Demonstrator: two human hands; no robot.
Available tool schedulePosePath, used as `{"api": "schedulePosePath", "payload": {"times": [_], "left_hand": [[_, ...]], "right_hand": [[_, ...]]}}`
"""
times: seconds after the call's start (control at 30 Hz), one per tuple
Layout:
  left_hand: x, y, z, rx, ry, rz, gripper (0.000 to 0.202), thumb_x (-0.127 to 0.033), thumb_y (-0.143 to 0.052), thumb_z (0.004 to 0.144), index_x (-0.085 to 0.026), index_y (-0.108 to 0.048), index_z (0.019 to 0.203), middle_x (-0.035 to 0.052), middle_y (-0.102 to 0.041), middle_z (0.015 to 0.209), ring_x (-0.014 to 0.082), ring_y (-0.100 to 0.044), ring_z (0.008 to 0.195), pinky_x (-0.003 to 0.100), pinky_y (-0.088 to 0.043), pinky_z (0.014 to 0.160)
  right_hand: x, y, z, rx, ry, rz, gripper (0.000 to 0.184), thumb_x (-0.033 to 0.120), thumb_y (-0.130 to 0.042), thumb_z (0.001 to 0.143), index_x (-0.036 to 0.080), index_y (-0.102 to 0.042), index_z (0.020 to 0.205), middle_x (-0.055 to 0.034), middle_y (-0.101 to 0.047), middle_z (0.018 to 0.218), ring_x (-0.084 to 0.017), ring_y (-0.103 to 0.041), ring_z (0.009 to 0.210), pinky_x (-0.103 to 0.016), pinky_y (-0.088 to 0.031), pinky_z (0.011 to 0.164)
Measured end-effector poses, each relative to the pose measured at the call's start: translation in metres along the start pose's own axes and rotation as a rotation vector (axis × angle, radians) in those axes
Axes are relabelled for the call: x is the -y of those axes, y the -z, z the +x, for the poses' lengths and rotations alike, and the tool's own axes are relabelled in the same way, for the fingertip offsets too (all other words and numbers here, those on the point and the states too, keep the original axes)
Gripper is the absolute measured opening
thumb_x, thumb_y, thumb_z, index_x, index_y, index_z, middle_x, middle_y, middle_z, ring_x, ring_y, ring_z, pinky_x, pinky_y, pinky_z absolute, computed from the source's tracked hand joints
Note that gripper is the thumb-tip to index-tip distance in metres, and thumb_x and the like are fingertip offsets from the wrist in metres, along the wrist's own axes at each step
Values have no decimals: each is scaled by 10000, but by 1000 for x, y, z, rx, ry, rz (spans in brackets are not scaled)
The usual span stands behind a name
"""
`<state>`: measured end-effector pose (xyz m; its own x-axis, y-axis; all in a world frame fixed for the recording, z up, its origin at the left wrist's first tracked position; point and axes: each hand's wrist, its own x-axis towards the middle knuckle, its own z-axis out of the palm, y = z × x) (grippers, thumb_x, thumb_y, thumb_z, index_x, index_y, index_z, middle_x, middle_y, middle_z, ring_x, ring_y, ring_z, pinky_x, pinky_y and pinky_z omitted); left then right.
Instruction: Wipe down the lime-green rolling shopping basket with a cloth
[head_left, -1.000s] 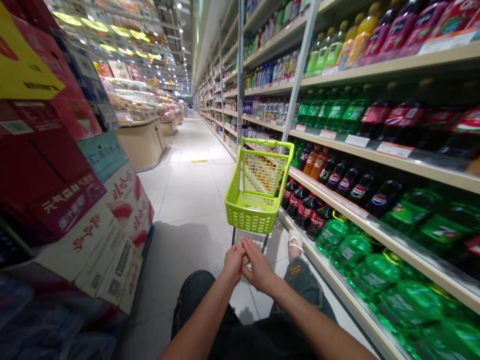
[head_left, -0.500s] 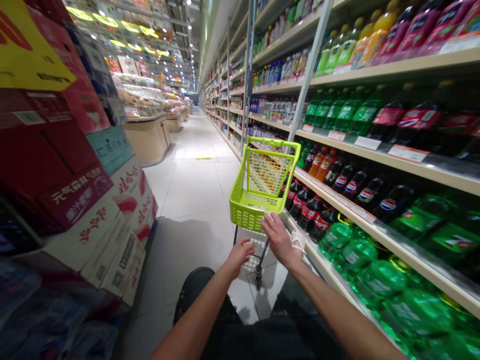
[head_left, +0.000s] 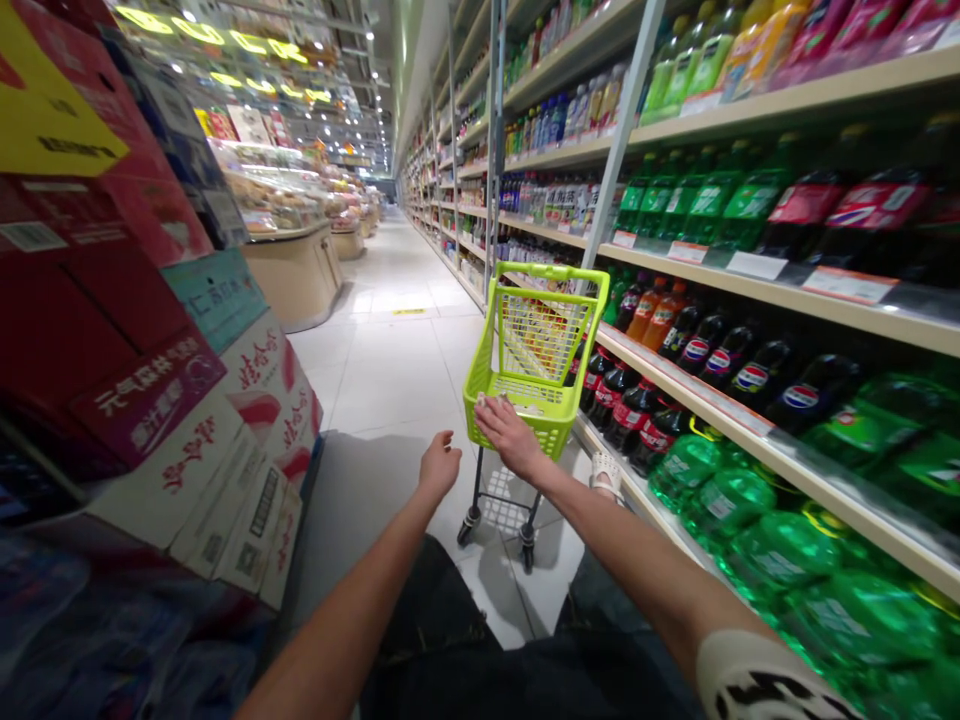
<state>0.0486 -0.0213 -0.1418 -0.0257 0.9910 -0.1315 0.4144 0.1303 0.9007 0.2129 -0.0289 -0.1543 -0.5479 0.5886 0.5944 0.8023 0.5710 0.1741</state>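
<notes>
A small lime-green shopping cart point(head_left: 592, 345) on dark wheels stands in front of me, its basket facing me. My right hand point(head_left: 508, 437) lies over the near rim of the basket, fingers stretched forward over the edge. A pale patch shows by its fingertips; I cannot make out what it is. My left hand point(head_left: 440, 465) hovers in the air to the left of the cart, apart from it. Its fingers are slightly curled, with a gap to the thumb and nothing in them.
Shelves with soft drink bottles point(head_left: 750, 375) line the right side, large green bottles point(head_left: 769, 545) at the bottom. Stacked drink cartons point(head_left: 217, 480) stand close on the left. A white perforated shoe point(head_left: 606, 472) is beside the cart. The tiled aisle point(head_left: 382, 375) runs ahead past a display counter point(head_left: 292, 270).
My right hand has shifted left along the basket's near rim. My left hand has moved left and slightly up. The cart appears slightly farther right, with both front wheels now visible.
</notes>
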Motion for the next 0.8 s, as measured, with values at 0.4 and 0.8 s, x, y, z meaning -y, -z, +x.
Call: {"api": "schedulePosePath", "payload": {"times": [0.4, 0.8], "left_hand": [[18, 6, -1, -7, -71, 140, 447, -21, -420, 721, -98, -458, 1160, 125, -542, 1182, 150, -552, 1013, 252, -404, 884], [9, 9, -4, -15, -172, 332, 516, -24, -415, 696, -79, -425, 1209, 122, -479, 1257, 177, -445, 1154, 271, -322, 986]], "right_hand": [[12, -28, 19, 104, -38, -20, 302, 178, -383, 879, 147, -519, 1147, -117, -467, 1274, -203, -352, 1233, -429, -339, 994], [9, -11, 19, 90, 63, -92, 319, 122, -396, 856, 113, -510, 1153, -127, -443, 1293, -224, -289, 1266, -453, -308, 1015]]}}
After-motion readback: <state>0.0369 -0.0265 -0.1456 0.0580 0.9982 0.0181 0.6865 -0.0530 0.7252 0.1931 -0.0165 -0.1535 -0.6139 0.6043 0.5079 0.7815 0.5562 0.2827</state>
